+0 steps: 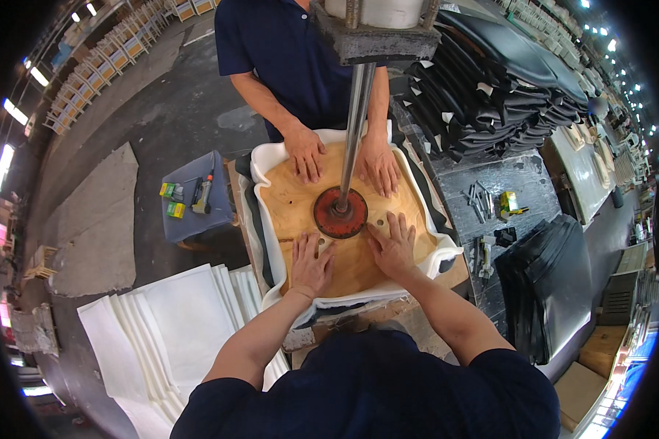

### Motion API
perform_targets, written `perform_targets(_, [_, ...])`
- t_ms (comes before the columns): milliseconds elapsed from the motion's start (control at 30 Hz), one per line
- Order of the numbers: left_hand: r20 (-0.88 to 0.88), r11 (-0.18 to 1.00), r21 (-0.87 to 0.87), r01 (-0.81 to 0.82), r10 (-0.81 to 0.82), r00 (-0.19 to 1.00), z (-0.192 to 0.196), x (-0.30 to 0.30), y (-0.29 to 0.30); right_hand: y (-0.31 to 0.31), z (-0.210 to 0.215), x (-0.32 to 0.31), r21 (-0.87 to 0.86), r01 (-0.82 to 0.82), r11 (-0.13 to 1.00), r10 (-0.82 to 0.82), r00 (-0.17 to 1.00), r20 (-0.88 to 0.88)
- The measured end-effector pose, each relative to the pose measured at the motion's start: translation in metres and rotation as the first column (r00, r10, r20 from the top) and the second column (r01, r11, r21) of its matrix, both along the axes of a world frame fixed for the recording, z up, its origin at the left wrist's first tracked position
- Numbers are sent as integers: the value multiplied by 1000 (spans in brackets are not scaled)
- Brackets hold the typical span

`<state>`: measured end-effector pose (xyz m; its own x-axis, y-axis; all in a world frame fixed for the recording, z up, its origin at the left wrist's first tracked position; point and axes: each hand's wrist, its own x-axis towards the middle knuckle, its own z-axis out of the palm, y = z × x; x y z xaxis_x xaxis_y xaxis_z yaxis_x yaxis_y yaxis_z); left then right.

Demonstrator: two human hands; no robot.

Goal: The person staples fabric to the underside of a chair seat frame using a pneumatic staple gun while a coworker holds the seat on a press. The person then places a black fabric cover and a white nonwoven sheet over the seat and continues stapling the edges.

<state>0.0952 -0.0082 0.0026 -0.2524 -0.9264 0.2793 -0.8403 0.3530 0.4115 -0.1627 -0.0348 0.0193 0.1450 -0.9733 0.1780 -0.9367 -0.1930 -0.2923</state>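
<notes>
Biggest first, mid-frame: black cover [437, 217] and white padding [447, 256] ring everything, rims standing loose, none folded over yet; inside sits the wooden board [348, 265], dead centre, so laying-in looks done and the edges look undone; a steel rod [355, 132] runs down from the top of the frame, its red disc [355, 224] resting on the wood; my left hand [311, 265] and right hand [394, 249] lie flat below it, fingers loosely spread, gripping nothing (a co-worker's hands [305, 150] press above); I can't make out any fastenings.
</notes>
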Motion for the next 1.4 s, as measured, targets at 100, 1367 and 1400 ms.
perform_targets(100, [3,1000,-7,-4,4,1000,-1,-1,1,-1,2,3,35,10,999,-9,1000,-16])
perform_targets(1367, [43,997,-1,-80,80,996,-10,1,3,-28,14,-47,388,122,914,-87,990,-107])
perform_targets(1400, [47,997,21,-75,74,996,-10,2,3,-28,18,-47,434,112,894,-74,992,-104])
